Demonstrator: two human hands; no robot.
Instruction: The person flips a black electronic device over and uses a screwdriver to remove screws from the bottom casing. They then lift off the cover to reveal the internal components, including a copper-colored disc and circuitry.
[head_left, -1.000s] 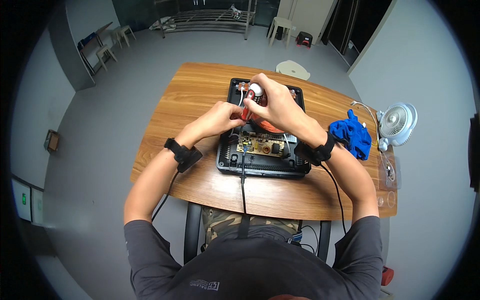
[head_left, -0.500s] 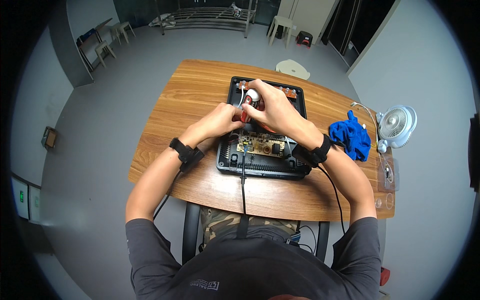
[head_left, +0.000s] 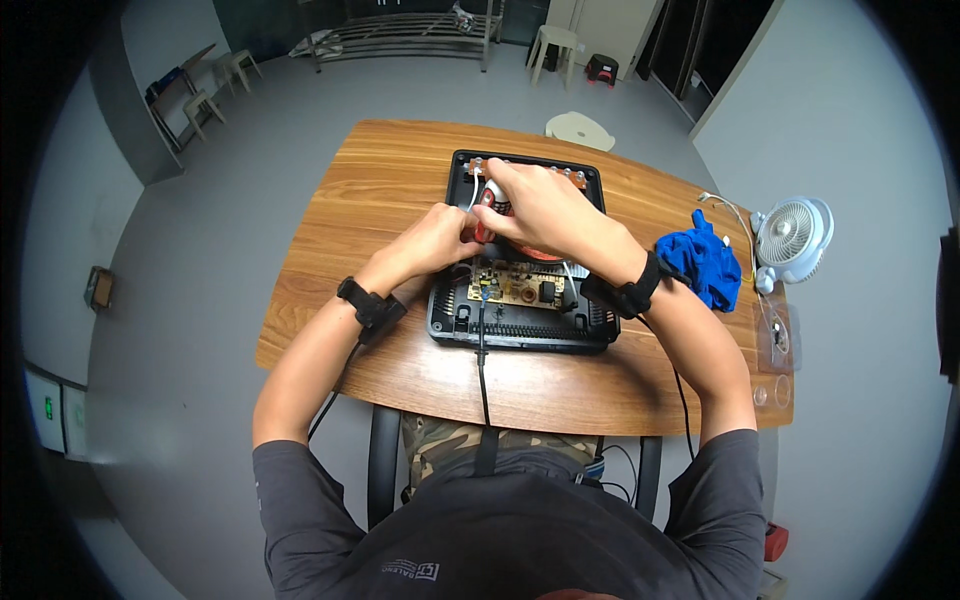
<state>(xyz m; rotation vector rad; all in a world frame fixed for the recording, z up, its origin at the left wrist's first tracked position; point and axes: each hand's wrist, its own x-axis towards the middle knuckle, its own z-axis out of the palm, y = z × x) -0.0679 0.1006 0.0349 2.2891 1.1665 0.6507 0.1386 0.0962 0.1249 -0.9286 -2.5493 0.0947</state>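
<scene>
An opened black appliance housing (head_left: 520, 342), which looks like an induction cooker base, lies on the table before me. My right hand (head_left: 545, 208) is closed around a red, black and white electric screwdriver (head_left: 488, 208), held upright over the housing's left side. My left hand (head_left: 437, 238) has its fingers pinched together beside the tool's lower end; what they grip there is hidden. Below both hands sits a tan circuit board (head_left: 515, 288) with a coil and other parts. An orange-brown board strip (head_left: 568, 178) runs along the far edge. The screwdriver's tip cannot be seen.
A black cable (head_left: 484, 385) leads from the housing over the near table edge. To the right lie a crumpled blue cloth (head_left: 700, 262), a small white fan (head_left: 793, 240) and a clear plastic tray (head_left: 779, 335). A pale stool (head_left: 580, 131) stands beyond the wooden table (head_left: 340, 220).
The view has shifted slightly. My right hand and the screwdriver have moved a little left over the housing; my left hand stays beside the tool's lower end.
</scene>
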